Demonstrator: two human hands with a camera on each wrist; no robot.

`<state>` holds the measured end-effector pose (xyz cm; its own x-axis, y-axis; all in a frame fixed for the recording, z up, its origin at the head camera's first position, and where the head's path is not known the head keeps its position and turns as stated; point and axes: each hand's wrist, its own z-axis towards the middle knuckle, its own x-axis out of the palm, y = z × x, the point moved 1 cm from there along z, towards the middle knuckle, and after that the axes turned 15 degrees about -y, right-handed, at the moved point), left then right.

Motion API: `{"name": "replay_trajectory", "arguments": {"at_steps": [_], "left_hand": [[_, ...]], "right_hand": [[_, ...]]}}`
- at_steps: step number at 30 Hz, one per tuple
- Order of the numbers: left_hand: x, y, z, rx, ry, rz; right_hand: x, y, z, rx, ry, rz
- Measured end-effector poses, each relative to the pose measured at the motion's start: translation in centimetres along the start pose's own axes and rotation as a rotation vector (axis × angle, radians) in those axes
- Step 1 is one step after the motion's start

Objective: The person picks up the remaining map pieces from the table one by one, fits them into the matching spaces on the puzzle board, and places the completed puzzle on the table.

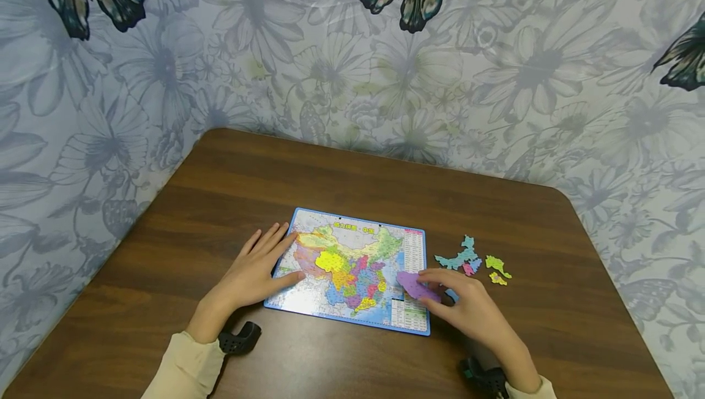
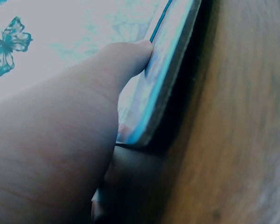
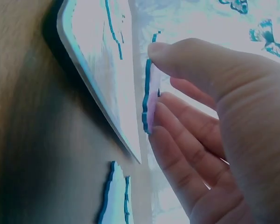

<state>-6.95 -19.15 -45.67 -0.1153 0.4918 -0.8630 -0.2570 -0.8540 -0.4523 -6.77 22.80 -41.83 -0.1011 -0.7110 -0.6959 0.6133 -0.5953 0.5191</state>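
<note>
A map jigsaw board (image 1: 330, 301) with a blue border lies on the table, covered in coloured regions. My left hand (image 1: 256, 267) rests over its left edge with the fingers spread. In the left wrist view the thumb (image 2: 130, 56) touches the board's surface (image 2: 154, 84). My right hand (image 1: 468, 304) pinches a purple puzzle piece (image 1: 414, 286) above the board's right side. Seen from the right wrist, that purple piece (image 3: 151, 98) stands edge-on between thumb and fingers, apart from the board (image 3: 91, 84).
Right of the board lie loose puzzle pieces: a teal one (image 1: 459, 259), a pink one (image 1: 468, 269), a green one (image 1: 497, 265) and a yellow one (image 1: 498, 278). A blue piece (image 1: 451, 294) shows partly behind the right hand. The brown table (image 1: 358, 169) meets a flowered wall covering (image 1: 341, 74).
</note>
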Motion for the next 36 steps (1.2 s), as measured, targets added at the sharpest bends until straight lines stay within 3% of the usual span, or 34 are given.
{"name": "replay_trajectory", "arguments": {"at_steps": [16,26,36], "left_hand": [[0.0,0.0,-0.1,0.006,-0.03,-0.005],[0.1,-0.1,-0.2,0.019,-0.047,-0.007],[0.0,-0.2,-0.3,0.003,-0.023,-0.001]], "right_hand": [[0.8,1.5,2.0,-0.003,0.032,-0.004],[1.8,2.6,3.4,-0.055,0.019,0.016],[2.7,3.5,4.6,-0.087,0.006,0.074]]}}
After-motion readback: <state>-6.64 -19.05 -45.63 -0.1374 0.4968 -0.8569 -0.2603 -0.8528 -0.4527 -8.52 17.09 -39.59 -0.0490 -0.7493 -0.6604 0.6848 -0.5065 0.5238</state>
